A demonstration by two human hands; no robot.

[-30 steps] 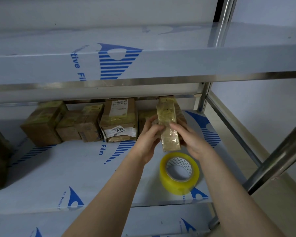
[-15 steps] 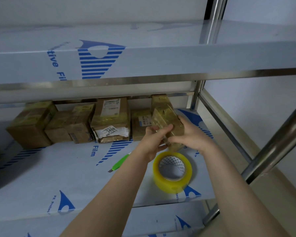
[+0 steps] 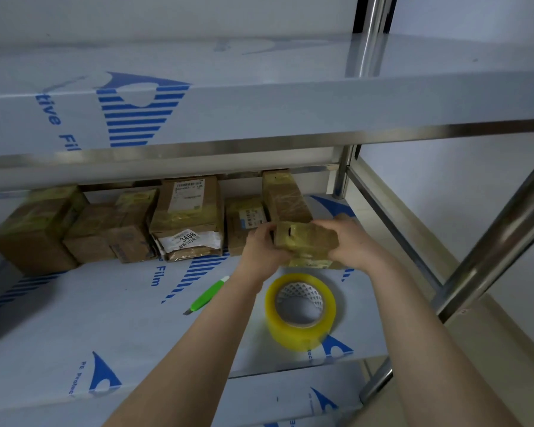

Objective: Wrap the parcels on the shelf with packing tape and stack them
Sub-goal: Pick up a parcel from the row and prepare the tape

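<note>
Nearest on the shelf, which is covered in blue-printed protective film, a roll of yellowish packing tape lies flat between the two forearms. Just left of it lies a green utility knife, partly hidden by the left forearm.

Beyond the roll, both hands grasp one small taped parcel. The left hand curls round its left end and the right hand wraps its right end. The parcel sits low over the shelf. More taped surface shows right under it, and I cannot tell whether that is a second parcel or the same one.

Directly behind the hands stands a taller taped parcel. To its left, more brown boxes line the back of the shelf:
- a small one with a white label
- a stack whose lower label reads 3408
- three taped boxes towards the left edge

The upper shelf overhangs them all, cutting off their tops. A steel post crosses at the right.
</note>
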